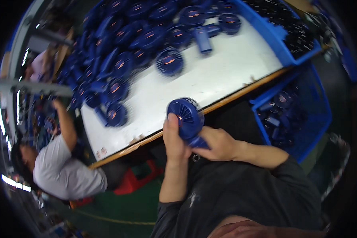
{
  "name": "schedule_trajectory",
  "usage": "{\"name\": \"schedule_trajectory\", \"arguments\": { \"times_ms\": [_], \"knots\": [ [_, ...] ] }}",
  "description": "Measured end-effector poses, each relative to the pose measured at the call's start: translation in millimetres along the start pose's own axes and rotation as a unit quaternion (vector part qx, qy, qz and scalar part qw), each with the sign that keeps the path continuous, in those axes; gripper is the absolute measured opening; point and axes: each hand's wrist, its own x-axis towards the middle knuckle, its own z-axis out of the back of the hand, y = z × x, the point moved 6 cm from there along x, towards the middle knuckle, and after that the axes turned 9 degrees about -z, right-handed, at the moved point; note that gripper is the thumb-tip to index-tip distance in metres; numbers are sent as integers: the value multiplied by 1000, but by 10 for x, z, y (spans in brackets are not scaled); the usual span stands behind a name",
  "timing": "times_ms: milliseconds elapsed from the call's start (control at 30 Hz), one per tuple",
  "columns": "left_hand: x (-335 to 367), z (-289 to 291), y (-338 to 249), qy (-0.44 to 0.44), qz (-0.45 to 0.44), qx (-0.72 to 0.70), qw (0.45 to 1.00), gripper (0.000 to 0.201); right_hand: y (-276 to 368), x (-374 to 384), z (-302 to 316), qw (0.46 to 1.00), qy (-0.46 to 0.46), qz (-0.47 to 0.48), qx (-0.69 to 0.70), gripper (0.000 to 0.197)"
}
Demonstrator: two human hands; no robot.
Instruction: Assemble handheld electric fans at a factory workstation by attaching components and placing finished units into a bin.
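Between my two hands, in front of my chest at the table's near edge, is a dark blue handheld fan with a round slatted head. My left hand presses against the side of its head, thumb up on the grille. Wrapped round the fan's handle below is my right hand, closed. Part of the handle is hidden by my fingers. Beyond it, a single blue fan lies on the white table, in front of a large heap of similar blue fans.
A blue bin of small black parts stands at the far right. Below it, a blue crate holds blue parts. At left a co-worker in a grey shirt sits near a red stool. The table has a wooden edge.
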Motion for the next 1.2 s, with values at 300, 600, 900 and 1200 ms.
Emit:
{"name": "schedule_trajectory", "arguments": {
  "times_ms": [300,600,900,1200],
  "knots": [
    [-79,-499,232,164,70,-66,982,67,94,780,1474,842,348,-234,-339,34],
    [-101,-370,-115,188,16,-131,973,24,-2038,1153,4234,765,-109,-302,-558,21],
    [51,-401,4,66,-38,125,989,43,-432,982,2070,971,35,-190,140,17],
    [-91,-233,15,66,-38,148,986,42,130,100,747,987,-75,141,-26,32]
  ]
}}
